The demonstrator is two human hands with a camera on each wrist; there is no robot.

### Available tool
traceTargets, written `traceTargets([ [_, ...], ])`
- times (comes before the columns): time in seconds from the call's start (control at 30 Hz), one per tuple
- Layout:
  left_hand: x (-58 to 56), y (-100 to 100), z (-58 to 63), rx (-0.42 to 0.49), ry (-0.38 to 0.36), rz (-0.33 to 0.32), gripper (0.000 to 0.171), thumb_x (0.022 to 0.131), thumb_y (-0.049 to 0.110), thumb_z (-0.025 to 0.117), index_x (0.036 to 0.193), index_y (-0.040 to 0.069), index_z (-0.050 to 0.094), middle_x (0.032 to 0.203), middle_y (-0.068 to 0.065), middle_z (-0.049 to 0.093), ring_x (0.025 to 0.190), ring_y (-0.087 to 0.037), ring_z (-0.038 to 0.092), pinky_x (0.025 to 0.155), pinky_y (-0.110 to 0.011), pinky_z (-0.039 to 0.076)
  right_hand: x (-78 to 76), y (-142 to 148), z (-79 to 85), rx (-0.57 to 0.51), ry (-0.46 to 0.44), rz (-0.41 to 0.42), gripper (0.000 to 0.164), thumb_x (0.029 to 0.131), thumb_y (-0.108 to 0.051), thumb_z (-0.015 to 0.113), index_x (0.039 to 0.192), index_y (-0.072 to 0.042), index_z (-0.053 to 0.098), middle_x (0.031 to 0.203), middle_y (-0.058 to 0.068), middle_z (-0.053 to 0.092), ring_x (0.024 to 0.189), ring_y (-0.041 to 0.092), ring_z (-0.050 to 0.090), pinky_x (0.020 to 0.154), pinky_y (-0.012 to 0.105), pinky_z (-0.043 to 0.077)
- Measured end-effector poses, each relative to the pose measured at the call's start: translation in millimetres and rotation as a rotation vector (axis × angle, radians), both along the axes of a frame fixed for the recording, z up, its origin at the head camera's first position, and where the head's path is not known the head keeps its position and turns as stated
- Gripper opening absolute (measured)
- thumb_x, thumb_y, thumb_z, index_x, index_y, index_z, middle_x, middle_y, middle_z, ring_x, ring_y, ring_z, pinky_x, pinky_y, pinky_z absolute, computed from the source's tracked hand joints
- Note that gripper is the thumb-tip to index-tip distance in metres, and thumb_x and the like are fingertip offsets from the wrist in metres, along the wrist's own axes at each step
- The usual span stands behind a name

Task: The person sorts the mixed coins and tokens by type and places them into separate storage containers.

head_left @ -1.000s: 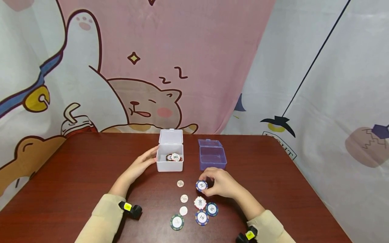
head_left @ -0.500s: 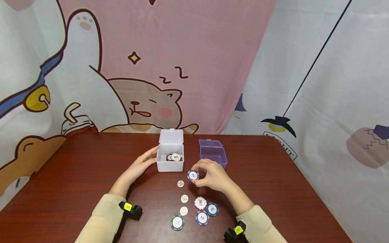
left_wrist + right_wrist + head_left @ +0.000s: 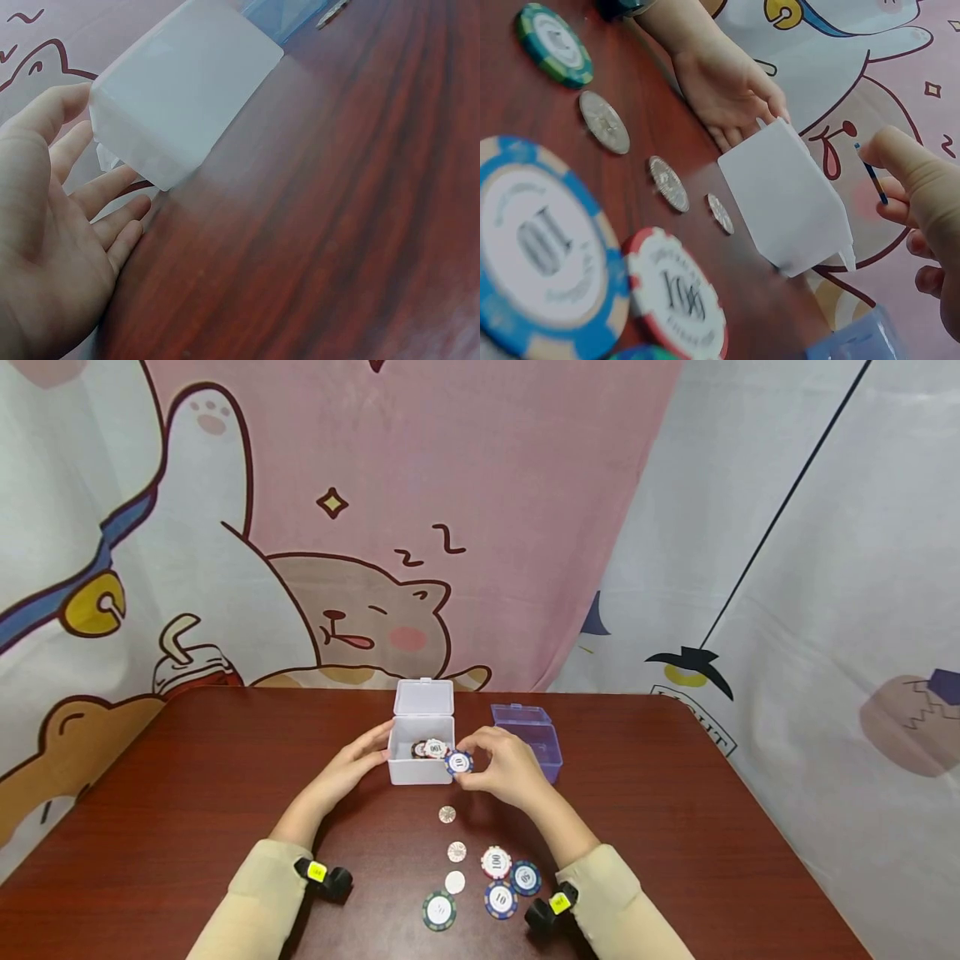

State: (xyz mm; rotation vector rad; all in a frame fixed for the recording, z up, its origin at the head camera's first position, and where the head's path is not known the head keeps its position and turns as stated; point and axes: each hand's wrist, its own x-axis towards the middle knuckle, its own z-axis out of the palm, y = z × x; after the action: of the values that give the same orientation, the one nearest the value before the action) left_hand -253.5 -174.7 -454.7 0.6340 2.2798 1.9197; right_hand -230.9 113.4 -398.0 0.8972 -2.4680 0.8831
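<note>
In the head view my left hand [image 3: 350,768] touches the left side of an open white plastic box [image 3: 420,772], its fingers extended and relaxed. Several poker chips [image 3: 435,748] lie inside that box. My right hand [image 3: 508,768] pinches a blue-edged poker chip [image 3: 459,762] marked 10 between thumb and fingers, at the box's right front rim. The right wrist view has this chip [image 3: 873,174] edge-on, held above the table. The box's outer wall [image 3: 187,90] fills the top of the left wrist view, fingertips against its end.
Behind my right hand stands an open purple translucent box [image 3: 546,750]. On the table nearer me lie a red-edged 100 chip [image 3: 496,862], a blue 10 chip [image 3: 500,899], a dark blue chip [image 3: 526,877], a green chip [image 3: 438,910] and three coins [image 3: 456,852] in a column.
My right hand has carried the blue-edged poker chip leftward and away from me, from beside the purple box to the white box's rim. My left hand has stayed in place.
</note>
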Motion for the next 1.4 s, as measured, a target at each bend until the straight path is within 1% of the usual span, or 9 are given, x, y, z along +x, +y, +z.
traceTargets([
  [0.2,-0.8,1.2,0.1,0.008,-0.002,-0.001,0.053,0.098,0.009,0.051,0.149,0.009,0.034,0.146,-0.022,0.037,0.134,-0.038,0.033,0.105,-0.057,0.021,-10.8,-11.0,3.8,0.011,-0.003,-0.036,0.032,0.064,-0.027,0.085,0.092,-0.016,0.072,0.082,-0.01,0.06,0.076,0.018,0.056,0.061,0.028,0.042],
  [0.33,-0.7,1.7,1.0,0.004,-0.005,0.004,0.053,0.098,0.007,0.051,0.149,0.008,0.034,0.146,-0.023,0.037,0.134,-0.038,0.033,0.105,-0.057,0.02,-18.5,-18.4,5.7,0.034,-0.023,-0.071,0.033,0.066,-0.03,0.084,0.095,-0.016,0.073,0.087,-0.009,0.063,0.084,0.014,0.059,0.065,0.03,0.046],
  [0.47,-1.0,1.6,1.4,-0.001,-0.003,0.005,0.054,0.098,0.01,0.052,0.149,0.009,0.034,0.147,-0.022,0.037,0.133,-0.037,0.034,0.105,-0.057,0.021,-25.9,-25.2,7.9,0.049,-0.044,-0.093,0.035,0.068,-0.032,0.083,0.097,-0.017,0.074,0.09,-0.008,0.065,0.09,0.012,0.059,0.069,0.032,0.047],
  [0.67,-1.8,0.1,0.4,0.007,0.001,0.0,0.055,0.098,0.012,0.053,0.149,0.009,0.034,0.147,-0.021,0.038,0.132,-0.037,0.035,0.104,-0.056,0.023,-36.6,-35.6,9.0,0.059,-0.072,-0.092,0.035,0.069,-0.032,0.083,0.098,-0.015,0.073,0.09,-0.007,0.065,0.09,0.019,0.06,0.071,0.034,0.046],
  [0.73,-1.7,0.2,0.4,0.009,0.002,-0.003,0.055,0.098,0.012,0.053,0.149,0.009,0.034,0.146,-0.022,0.037,0.132,-0.038,0.036,0.104,-0.056,0.023,-39.4,-38.6,7.7,0.069,-0.085,-0.1,0.035,0.07,-0.032,0.083,0.098,-0.015,0.073,0.09,-0.008,0.064,0.089,0.02,0.06,0.07,0.033,0.046],
  [0.9,-1.2,0.3,0.1,0.012,0.002,-0.007,0.055,0.098,0.011,0.053,0.149,0.007,0.033,0.146,-0.023,0.037,0.132,-0.039,0.036,0.104,-0.057,0.022,-44.8,-45.1,2.4,0.091,-0.118,-0.15,0.035,0.07,-0.034,0.083,0.1,-0.017,0.074,0.091,-0.009,0.065,0.086,0.015,0.059,0.069,0.031,0.045],
  [1.1,-1.2,0.3,-0.6,0.008,0.002,-0.006,0.054,0.098,0.01,0.053,0.149,0.008,0.034,0.146,-0.023,0.037,0.132,-0.038,0.035,0.105,-0.056,0.022,-47.8,-48.9,-2.9,0.108,-0.173,-0.205,0.036,0.069,-0.035,0.082,0.1,-0.019,0.075,0.092,-0.009,0.066,0.084,0.012,0.059,0.07,0.031,0.046],
  [1.23,-0.7,0.2,-0.3,0.008,0.003,-0.009,0.055,0.098,0.01,0.053,0.149,0.008,0.033,0.147,-0.023,0.036,0.133,-0.038,0.034,0.104,-0.056,0.022,-49.6,-50.2,-5.6,0.126,-0.199,-0.229,0.036,0.068,-0.036,0.082,0.099,-0.019,0.074,0.093,-0.01,0.067,0.085,0.011,0.059,0.071,0.032,0.046],
  [1.4,0.4,0.3,0.9,0.004,-0.002,-0.004,0.055,0.098,0.013,0.053,0.149,0.009,0.034,0.147,-0.021,0.037,0.133,-0.037,0.034,0.105,-0.056,0.022,-50.4,-51.3,-5.2,0.151,-0.208,-0.245,0.036,0.069,-0.038,0.083,0.099,-0.021,0.074,0.093,-0.011,0.067,0.086,0.011,0.059,0.071,0.033,0.047],
])
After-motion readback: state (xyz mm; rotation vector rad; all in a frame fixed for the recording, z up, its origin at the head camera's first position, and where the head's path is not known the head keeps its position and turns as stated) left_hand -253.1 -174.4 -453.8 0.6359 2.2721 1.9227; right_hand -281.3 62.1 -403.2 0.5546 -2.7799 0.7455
